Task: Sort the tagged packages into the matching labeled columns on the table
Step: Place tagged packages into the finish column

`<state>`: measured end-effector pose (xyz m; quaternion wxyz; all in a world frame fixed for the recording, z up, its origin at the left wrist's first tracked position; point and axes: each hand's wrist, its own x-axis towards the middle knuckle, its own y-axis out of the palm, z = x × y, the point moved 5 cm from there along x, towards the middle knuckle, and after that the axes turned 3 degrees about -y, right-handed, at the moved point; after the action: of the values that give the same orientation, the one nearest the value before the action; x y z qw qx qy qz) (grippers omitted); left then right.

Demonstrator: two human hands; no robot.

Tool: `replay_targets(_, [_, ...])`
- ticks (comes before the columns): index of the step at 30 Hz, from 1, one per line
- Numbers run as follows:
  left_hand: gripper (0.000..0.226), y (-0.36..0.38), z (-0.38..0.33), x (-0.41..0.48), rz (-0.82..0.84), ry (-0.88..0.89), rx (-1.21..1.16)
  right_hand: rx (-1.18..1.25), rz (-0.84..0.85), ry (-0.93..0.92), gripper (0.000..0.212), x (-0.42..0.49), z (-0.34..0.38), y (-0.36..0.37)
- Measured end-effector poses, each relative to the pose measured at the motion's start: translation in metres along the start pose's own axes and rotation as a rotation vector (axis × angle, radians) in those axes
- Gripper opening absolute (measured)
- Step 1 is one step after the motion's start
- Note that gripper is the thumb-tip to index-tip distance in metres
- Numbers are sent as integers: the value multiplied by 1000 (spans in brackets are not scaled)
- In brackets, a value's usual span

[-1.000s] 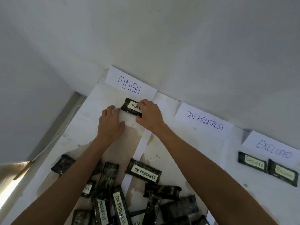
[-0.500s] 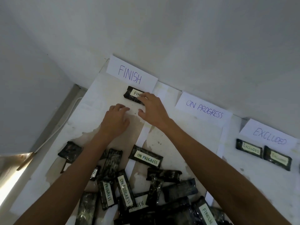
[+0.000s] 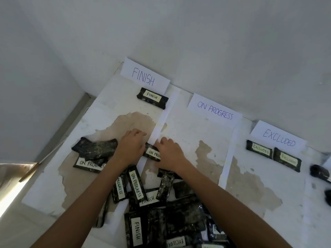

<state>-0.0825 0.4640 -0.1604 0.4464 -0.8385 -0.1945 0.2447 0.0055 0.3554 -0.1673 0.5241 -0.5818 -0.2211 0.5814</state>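
A black package tagged FINISH (image 3: 152,98) lies alone just below the FINISH sign (image 3: 143,78). Nearer to me, my left hand (image 3: 131,146) and my right hand (image 3: 171,153) hold the two ends of a black package tagged ON PROGRESS (image 3: 152,153), which lies on the table across the white paper divider (image 3: 160,122). The ON PROGRESS sign (image 3: 215,111) stands at the wall with nothing below it. Two packages tagged EXCLUDED (image 3: 259,149) (image 3: 287,159) lie under the EXCLUDED sign (image 3: 278,140). A pile of tagged packages (image 3: 161,212) lies between my forearms.
More black packages (image 3: 95,149) lie left of my left hand, one of them tagged ON PROGRESS. A second paper divider (image 3: 227,158) separates the middle and right columns. Dark objects (image 3: 319,173) sit at the right edge. The table's left edge (image 3: 53,167) drops off beside a wall.
Both hands let go of the FINISH package under its sign and drew back toward me, onto the ON PROGRESS package. The camera tilted down, so more of the pile shows.
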Motion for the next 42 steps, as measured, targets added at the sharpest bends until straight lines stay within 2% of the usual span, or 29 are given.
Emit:
replay_targets(6, [44,7,-14,-4,-37,-15,2,-8,-133,-23,48,-3,-4,5])
replay_targets(10, [43,9,-25,7,-104,-18,-17,16,-238,58,46,0,-36,-23])
replay_targets(13, [47,14,-33,21,-86,-40,-31,27,-298,148,45,3,-69,-45])
replay_targets(18, [52,21,-47,48,-44,-42,22,33,-281,236,42,21,-110,-58])
replay_targets(28, [63,22,-39,87,-35,-62,181,29,-311,229,38,41,-127,-39])
replay_targets(33, [61,27,-34,85,-25,-84,167,14,-389,232,41,43,-131,-34])
replay_targets(42, [57,30,-54,50,-3,1,92,36,-388,165,44,26,-122,-36])
